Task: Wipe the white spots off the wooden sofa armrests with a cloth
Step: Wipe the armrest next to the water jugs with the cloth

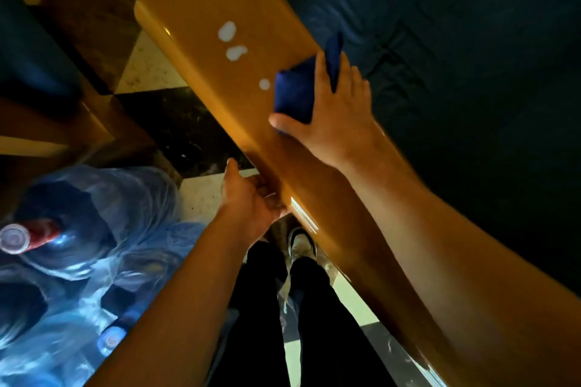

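A glossy wooden sofa armrest (201, 9) runs from the top centre down to the lower right. Three white spots lie on its top: a large one (227, 31), a second (235, 52) just below it and a small round one (264, 84) nearest the cloth. My right hand (336, 113) holds a folded dark blue cloth (295, 94) against the armrest, thumb under its near edge, right beside the small spot. My left hand (251, 198) grips the armrest's left side edge lower down, fingers curled against the wood.
A dark blue sofa cushion (456, 72) fills the right side. Large blue water bottles in plastic wrap (78, 245), one with a red cap, stand on the tiled floor at the lower left. My legs and a shoe (300, 243) show below the armrest.
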Available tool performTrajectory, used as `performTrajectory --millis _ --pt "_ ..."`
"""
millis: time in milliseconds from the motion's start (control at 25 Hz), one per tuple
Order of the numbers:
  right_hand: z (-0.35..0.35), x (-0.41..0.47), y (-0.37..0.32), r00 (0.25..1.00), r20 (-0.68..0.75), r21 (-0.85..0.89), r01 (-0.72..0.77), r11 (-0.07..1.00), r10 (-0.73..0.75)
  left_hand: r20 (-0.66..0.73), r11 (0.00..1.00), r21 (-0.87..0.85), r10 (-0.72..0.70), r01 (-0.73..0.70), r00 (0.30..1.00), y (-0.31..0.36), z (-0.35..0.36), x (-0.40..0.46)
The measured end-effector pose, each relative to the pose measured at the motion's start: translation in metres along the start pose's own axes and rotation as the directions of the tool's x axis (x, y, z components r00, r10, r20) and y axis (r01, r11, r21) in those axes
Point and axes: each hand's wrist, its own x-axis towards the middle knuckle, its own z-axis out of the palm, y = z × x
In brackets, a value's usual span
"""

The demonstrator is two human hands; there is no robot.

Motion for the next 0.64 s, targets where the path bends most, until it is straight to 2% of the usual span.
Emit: performTrajectory --millis 80,160,240,280,360,400,480,560,640 --pt "-0.005 0.049 -0.009 1.0 0.018 0.159 0.0 0.987 -0.002 0.003 1.0 0.023 0.015 -0.015 1.0 0.013 0.0 0.003" --pt "-0.009 0.071 0.013 1.0 0.002 0.379 0.0 0.926 -0.001 0.005 0.998 -0.012 0.07 -0.07 0.998 0.03 0.002 0.002" --pt "-0.015 0.061 0.046 0.997 0.052 0.567 -0.083 0.82 0.064 -0.005 0.99 -0.061 0.126 -0.126 0.992 0.049 0.007 0.002" --pt "-0.016 0.042 0.061 0.995 0.067 0.576 -0.094 0.812 0.067 -0.013 0.987 -0.073 0.141 -0.142 0.99 0.056 0.01 0.002" --pt "-0.011 -0.014 0.082 0.999 0.037 0.443 0.006 0.896 -0.025 -0.004 0.985 -0.076 0.153 -0.153 0.988 0.066 0.014 0.003" --pt "-0.007 -0.046 0.084 0.991 0.039 0.302 0.111 0.947 -0.129 -0.008 0.985 -0.081 0.154 -0.154 0.988 0.067 0.015 0.002" --pt "0.015 -0.106 0.072 0.964 0.052 -0.013 0.263 0.965 -0.262 -0.01 0.984 -0.112 0.137 -0.138 0.99 0.064 0.013 0.001" --pt "0.029 -0.129 0.045 0.967 0.034 -0.121 0.255 0.959 -0.252 -0.01 0.987 -0.104 0.122 -0.122 0.993 0.059 0.009 0.004" --pt "0.028 -0.092 0.013 0.97 0.017 -0.148 0.242 0.959 -0.242 0.006 0.991 -0.075 0.116 -0.115 0.993 0.058 0.004 0.007"
